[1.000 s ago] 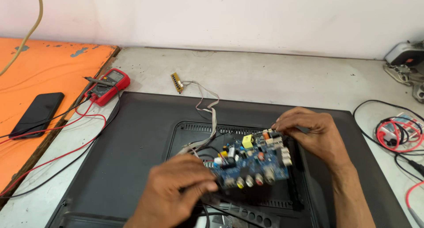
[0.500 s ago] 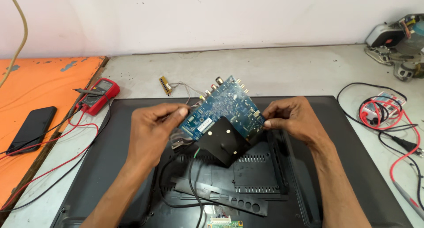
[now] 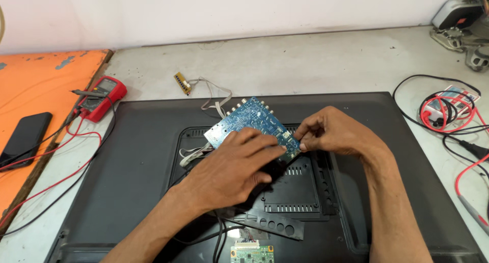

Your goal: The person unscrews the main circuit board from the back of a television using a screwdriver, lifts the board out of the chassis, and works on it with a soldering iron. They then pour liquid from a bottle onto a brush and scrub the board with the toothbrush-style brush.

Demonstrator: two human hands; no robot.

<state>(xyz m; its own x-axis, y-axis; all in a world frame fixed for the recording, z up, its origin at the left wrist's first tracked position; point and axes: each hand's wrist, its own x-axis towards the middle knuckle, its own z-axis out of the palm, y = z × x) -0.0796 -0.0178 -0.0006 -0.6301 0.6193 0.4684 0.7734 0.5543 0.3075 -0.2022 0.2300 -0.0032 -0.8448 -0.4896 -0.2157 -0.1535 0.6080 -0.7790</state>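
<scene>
Over the middle of the black flat-screen television back panel [image 3: 127, 156], both hands hold a blue printed circuit board [image 3: 249, 121] just above the panel's raised, vented centre section. The left hand [image 3: 232, 169] lies across the near half of the board, its fingers spread over the blue face and curled around the lower edge, so much of that side is hidden. The right hand [image 3: 331, 133] comes in from the right with thumb and fingertips pressed together in a pinch at the board's right corner; what exactly sits between the fingertips is too small to tell. The board is tilted, its far edge carrying a row of small round connectors. A flat grey ribbon cable [image 3: 216, 102] runs from beside the board's far-left side up to a small tan connector strip [image 3: 182, 83] lying on the grey worktop [image 3: 316, 59]. Near the panel's front edge, a black plastic cover strip with round holes [image 3: 272, 223] lies loose, and a small green circuit board [image 3: 251, 253] sits just below it. Left of the panel, a red multimeter [image 3: 102, 97] rests with its red and black probe leads [image 3: 61, 156] trailing over the worktop. Further left, a black smartphone [image 3: 23, 138] lies on an orange surface [image 3: 41, 85]. At the right, coiled red and black wires [image 3: 448, 113] sit near the panel's corner.
</scene>
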